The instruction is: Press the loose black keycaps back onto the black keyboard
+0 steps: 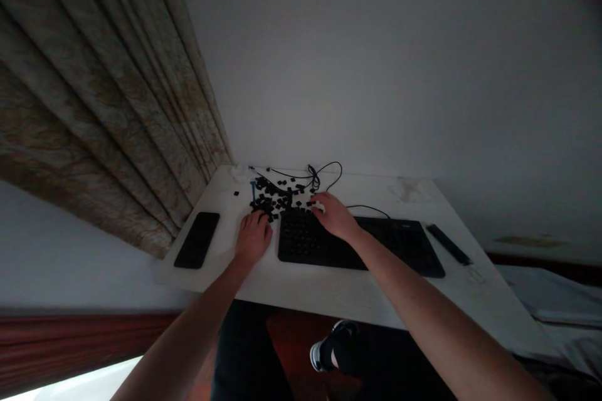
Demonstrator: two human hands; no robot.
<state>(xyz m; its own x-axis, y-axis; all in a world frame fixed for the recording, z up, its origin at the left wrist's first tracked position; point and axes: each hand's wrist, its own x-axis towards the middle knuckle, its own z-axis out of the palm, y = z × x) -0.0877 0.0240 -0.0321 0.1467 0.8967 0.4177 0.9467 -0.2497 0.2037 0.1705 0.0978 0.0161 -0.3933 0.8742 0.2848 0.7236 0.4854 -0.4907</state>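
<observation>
My left hand [254,237] lies palm down on the table, fingers stretched out, with its fingertips at the near edge of a pile of loose black keycaps [266,205]. My right hand [335,216] reaches over the back edge of a black keyboard [301,241]. Its thumb and fingers are apart around a small black keycap [310,203], and no firm grip on it shows. The keyboard's left part appears to have its keys off; my right forearm hides its middle. A slim blue tool [253,191] stands or lies among the keycaps.
A black phone [197,240] lies at the left on the white table [301,288]. A coiled black cable [314,177] is at the back by the wall. To the right of the keyboard is a long dark object [449,244]. A patterned curtain [117,75] hangs at the left.
</observation>
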